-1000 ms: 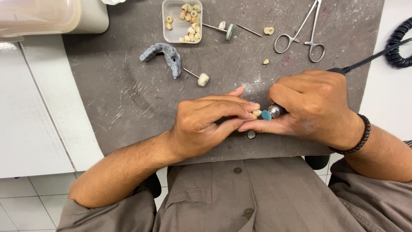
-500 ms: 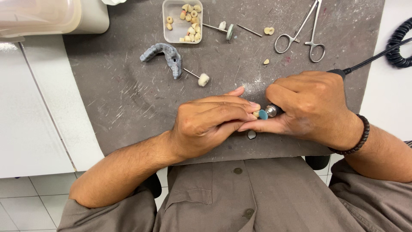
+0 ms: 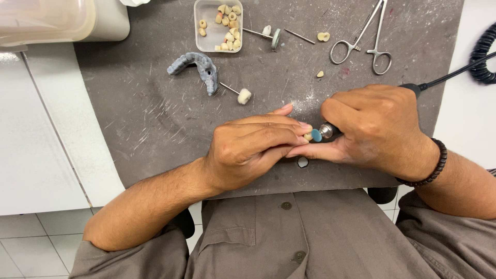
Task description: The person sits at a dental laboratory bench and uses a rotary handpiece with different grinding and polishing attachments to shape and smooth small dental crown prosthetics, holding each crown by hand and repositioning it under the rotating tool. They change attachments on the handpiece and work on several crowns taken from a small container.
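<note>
A grey work mat (image 3: 155,129), scratched and dusted with pale powder, covers most of the bench; a white counter (image 3: 36,155) lies to its left and tiled floor shows below that, while a coiled black cord (image 3: 483,51) hangs at the far right edge. At the near middle of the mat the left hand (image 3: 253,150) has its fingertips pinched together on a small cream tooth piece (image 3: 308,137), most of it hidden by the fingers. The right hand (image 3: 380,129) is wrapped firmly around a rotary handpiece (image 3: 326,130), whose metal nose carries a small teal polishing tip (image 3: 316,135) that touches the piece. The powder just beyond the hands suggests that grinding or polishing is well under way on this piece, though how smooth it is cannot be told. As for the rest of the work, a clear tray (image 3: 201,39) at the far side holds a heap of similar cream tooth pieces (image 3: 229,26), and two loose ones (image 3: 323,36) lie on the mat near a pair of metal forceps (image 3: 361,39); which of these are finished is not visible. A grey arch-shaped jaw model (image 3: 199,66) sits far left of the hands, with a felt-tipped bur (image 3: 243,95) just beside it and more spare burs (image 3: 274,36) next to the tray. A tiny pale disc (image 3: 303,162) rests on the mat just under the hands.
</note>
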The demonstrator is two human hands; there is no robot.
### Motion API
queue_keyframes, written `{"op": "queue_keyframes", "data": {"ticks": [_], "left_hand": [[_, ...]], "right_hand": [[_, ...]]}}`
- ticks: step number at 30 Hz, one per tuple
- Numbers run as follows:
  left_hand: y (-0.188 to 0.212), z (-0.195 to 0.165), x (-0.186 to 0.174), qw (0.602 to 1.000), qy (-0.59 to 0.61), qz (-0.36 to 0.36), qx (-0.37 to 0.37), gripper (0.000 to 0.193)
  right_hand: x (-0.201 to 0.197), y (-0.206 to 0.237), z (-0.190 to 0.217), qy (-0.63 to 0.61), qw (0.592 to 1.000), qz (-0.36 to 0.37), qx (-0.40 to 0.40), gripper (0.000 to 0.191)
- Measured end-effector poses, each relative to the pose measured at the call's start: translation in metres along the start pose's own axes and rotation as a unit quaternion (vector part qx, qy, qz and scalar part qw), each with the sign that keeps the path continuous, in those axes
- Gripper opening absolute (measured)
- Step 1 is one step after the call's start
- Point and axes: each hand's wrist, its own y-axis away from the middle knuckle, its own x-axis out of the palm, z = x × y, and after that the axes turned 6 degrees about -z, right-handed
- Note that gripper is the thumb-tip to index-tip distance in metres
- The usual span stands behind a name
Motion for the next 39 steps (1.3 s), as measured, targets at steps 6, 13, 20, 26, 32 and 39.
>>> {"op": "queue_keyframes", "data": {"ticks": [6, 13, 20, 26, 32, 39], "left_hand": [[-0.002, -0.003, -0.001, 1.0, -0.019, -0.011, -0.004, 0.017], [-0.003, -0.006, -0.004, 0.991, 0.025, -0.042, -0.122, 0.017], [-0.004, -0.003, -0.006, 0.988, 0.048, -0.037, -0.143, 0.014], [-0.005, -0.003, -0.007, 0.986, 0.054, -0.027, -0.159, 0.018], [-0.004, -0.004, -0.006, 0.978, 0.088, -0.023, -0.189, 0.018], [-0.002, -0.001, -0.007, 0.988, 0.035, -0.017, -0.149, 0.019]], "right_hand": [[-0.004, -0.001, -0.004, 0.021, 0.999, -0.03, 0.01, 0.07], [-0.014, -0.007, -0.007, -0.101, 0.988, -0.092, -0.075, 0.028], [-0.012, -0.012, -0.004, -0.139, 0.977, -0.106, -0.12, 0.021], [-0.01, -0.01, -0.004, -0.14, 0.976, -0.104, -0.127, 0.023], [-0.007, -0.002, -0.009, -0.147, 0.973, -0.09, -0.151, 0.027], [-0.005, 0.002, -0.011, -0.141, 0.972, -0.095, -0.162, 0.03]]}}
